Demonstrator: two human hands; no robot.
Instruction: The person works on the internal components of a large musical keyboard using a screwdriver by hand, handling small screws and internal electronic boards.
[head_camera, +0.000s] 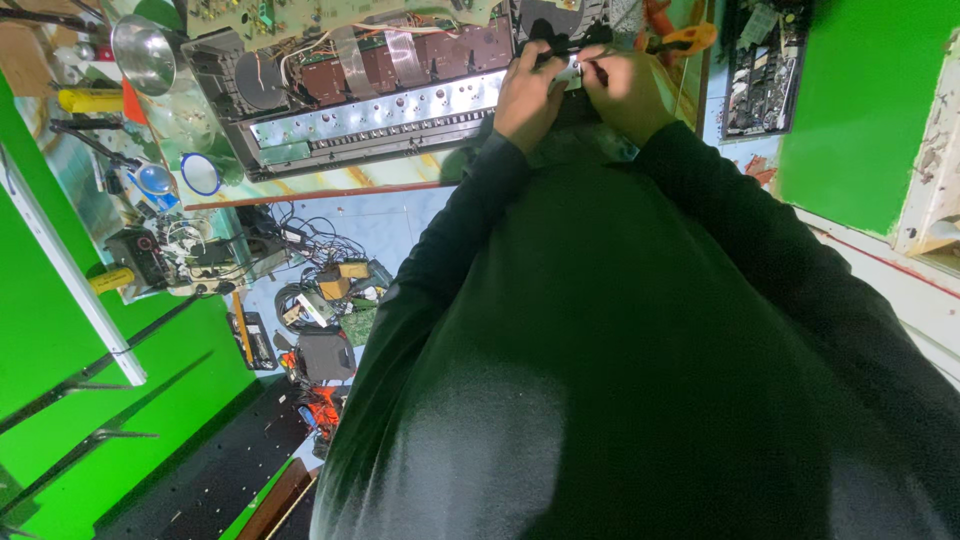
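Observation:
An opened electronic chassis (370, 110) lies on the workbench, with a silver panel strip full of holes, brown circuit boards, flat ribbon cables and loose wires. Both hands meet at its right end. My left hand (527, 95) and my right hand (628, 92) pinch a small silvery part (568, 72) between their fingertips, right against the chassis edge. Dark sleeves and my dark torso fill the lower half of the view and hide the bench's front edge. An orange-handled tool (688, 40) lies just beyond my right hand.
A shiny metal reflector (140, 50), a yellow-handled tool (90, 100) and a blue-rimmed magnifier (200, 173) sit on the bench at the left. Tangled cables and small boxes (320, 290) litter the floor below. A black tray of parts (760, 70) stands at the top right by green walls.

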